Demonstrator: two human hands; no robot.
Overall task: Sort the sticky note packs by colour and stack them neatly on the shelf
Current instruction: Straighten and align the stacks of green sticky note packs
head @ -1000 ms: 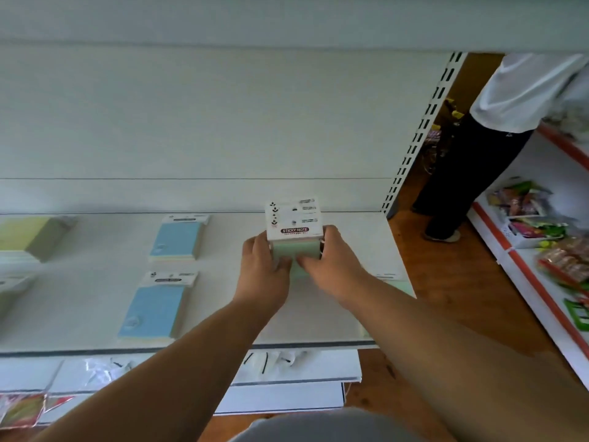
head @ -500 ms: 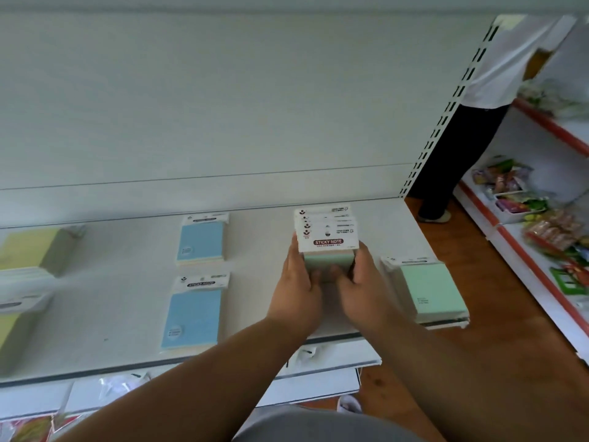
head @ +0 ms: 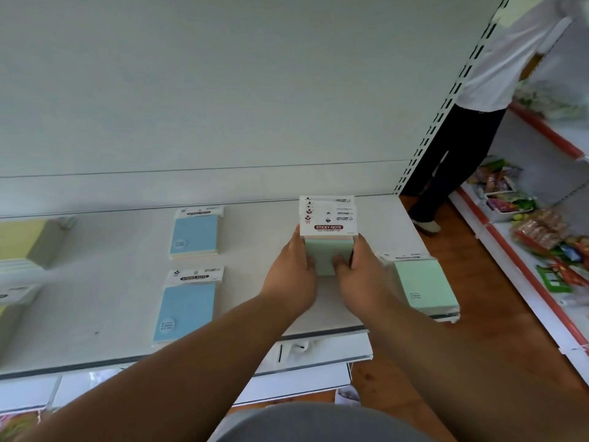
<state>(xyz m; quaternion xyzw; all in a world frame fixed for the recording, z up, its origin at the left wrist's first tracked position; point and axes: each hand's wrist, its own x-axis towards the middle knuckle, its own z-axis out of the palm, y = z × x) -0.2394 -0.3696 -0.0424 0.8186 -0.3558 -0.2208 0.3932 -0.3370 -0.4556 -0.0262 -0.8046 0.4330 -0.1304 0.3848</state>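
Between the two hands, above the white shelf (head: 255, 307), a stack of green sticky note packs (head: 328, 237) is being held, the grip of the left hand (head: 291, 275) and of the right hand (head: 360, 275) being closed on its sides. Just to the right, another green pack (head: 424, 285) is lying at the shelf's edge. Further left, two blue packs (head: 194, 234) (head: 188, 306) and yellow packs (head: 22, 239) are being kept apart on the shelf.
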